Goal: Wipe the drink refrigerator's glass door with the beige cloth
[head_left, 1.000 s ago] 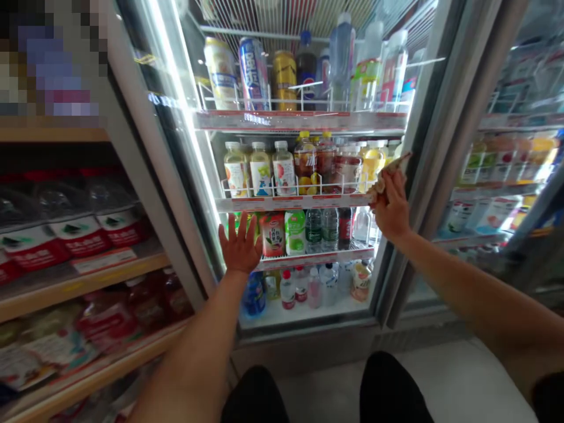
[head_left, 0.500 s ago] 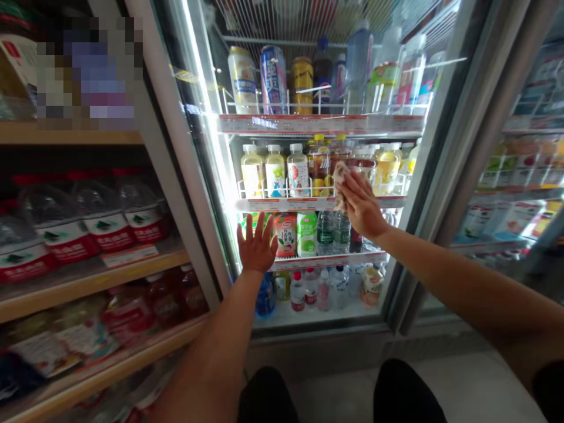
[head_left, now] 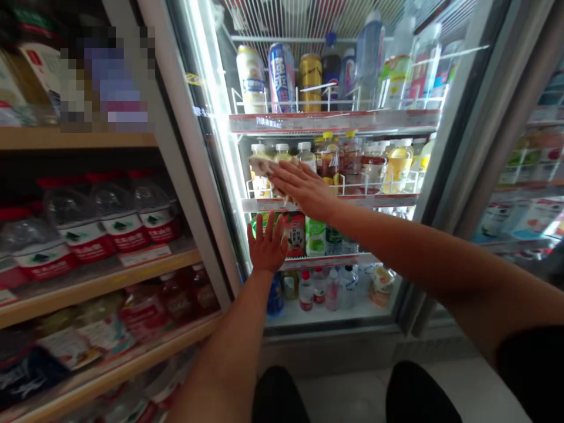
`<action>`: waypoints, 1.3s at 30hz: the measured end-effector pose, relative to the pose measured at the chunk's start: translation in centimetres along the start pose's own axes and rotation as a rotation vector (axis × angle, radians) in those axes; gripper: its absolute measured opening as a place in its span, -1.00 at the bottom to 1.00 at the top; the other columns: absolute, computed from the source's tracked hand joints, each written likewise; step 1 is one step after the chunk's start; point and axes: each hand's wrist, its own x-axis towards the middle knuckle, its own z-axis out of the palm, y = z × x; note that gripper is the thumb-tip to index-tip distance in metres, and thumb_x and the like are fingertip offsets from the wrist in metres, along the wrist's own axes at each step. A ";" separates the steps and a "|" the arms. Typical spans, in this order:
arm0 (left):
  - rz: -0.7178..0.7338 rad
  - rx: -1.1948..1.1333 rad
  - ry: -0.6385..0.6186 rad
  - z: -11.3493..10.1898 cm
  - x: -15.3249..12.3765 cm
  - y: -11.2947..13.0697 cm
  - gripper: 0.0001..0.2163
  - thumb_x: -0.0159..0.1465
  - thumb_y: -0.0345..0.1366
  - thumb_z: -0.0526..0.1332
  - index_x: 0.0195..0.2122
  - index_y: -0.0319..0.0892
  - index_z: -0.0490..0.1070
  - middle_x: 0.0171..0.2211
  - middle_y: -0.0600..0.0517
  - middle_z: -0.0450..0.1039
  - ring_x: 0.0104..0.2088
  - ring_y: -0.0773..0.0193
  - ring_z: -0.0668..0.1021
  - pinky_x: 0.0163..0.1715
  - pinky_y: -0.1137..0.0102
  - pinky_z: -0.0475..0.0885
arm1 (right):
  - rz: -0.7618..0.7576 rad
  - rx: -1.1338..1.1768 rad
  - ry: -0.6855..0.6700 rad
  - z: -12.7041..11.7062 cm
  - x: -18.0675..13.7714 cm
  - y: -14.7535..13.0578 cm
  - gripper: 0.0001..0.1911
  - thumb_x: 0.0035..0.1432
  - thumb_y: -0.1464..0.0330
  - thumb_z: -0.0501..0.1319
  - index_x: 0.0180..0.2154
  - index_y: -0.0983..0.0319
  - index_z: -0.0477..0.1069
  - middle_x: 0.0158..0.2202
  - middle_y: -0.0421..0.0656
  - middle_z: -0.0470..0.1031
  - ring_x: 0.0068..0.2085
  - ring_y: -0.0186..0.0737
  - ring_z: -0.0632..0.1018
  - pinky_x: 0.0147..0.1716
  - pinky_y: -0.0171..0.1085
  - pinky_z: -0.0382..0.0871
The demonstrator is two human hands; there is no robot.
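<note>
A lit drinks fridge with a glass door [head_left: 326, 338] stands in front of me. My right hand [head_left: 311, 189] lies flat over a pale, crumpled cloth [head_left: 262, 166], pressing it to the glass at the middle shelf's height. Part of the cloth sticks out past my fingertips on the left; the rest is hidden under my hand. Lower and a little to the left, my left hand [head_left: 267, 247] rests on the glass with fingers spread and nothing in it. Behind the glass, white-capped bottles [head_left: 306, 154] are partly covered by my right hand.
Wooden shelves with red-labelled water bottles [head_left: 126, 226] stand close on the left. Cans [head_left: 252, 79] and tall bottles fill the fridge's top shelf. A metal door frame [head_left: 480, 158] and another fridge section lie to the right. My dark-clothed knees [head_left: 282, 393] show below.
My right hand has swept left across the glass with the cloth, from the middle to above my left hand. My left hand stays spread on the glass. The view has shifted slightly.
</note>
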 end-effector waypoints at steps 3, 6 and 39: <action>-0.006 -0.005 -0.001 -0.1 0.1 0.1 -0.44 0.46 -0.23 0.12 0.47 -0.09 0.10 0.42 -0.09 0.16 0.51 0.09 -0.14 0.49 -0.01 -0.28 | 0.099 0.051 0.176 -0.3 2.8 0.1 -0.25 0.38 0.56 -0.07 0.50 0.07 -0.15 0.50 -0.23 0.10 0.53 -0.12 -0.05 0.52 0.13 -0.31; 0.009 0.004 0.016 -0.1 0.1 0.1 -0.47 0.46 -0.24 0.11 0.44 -0.12 0.17 0.41 -0.10 0.20 0.51 0.10 -0.14 0.50 0.00 -0.27 | 0.102 0.076 0.198 0.1 3.6 -1.0 -0.26 0.37 0.59 -0.09 0.49 0.08 -0.10 0.49 -0.21 0.13 0.52 -0.12 -0.01 0.52 0.13 -0.31; -0.095 -0.027 -0.084 0.5 -0.3 -0.4 -0.51 0.46 -0.14 0.08 0.39 -0.09 0.28 0.40 -0.13 0.23 0.51 0.04 -0.10 0.47 -0.10 -0.27 | 0.030 0.012 0.097 -1.2 -6.4 1.6 -0.57 0.45 0.42 0.06 0.25 0.05 0.40 0.37 -0.28 0.36 0.46 -0.12 0.21 0.49 0.10 0.04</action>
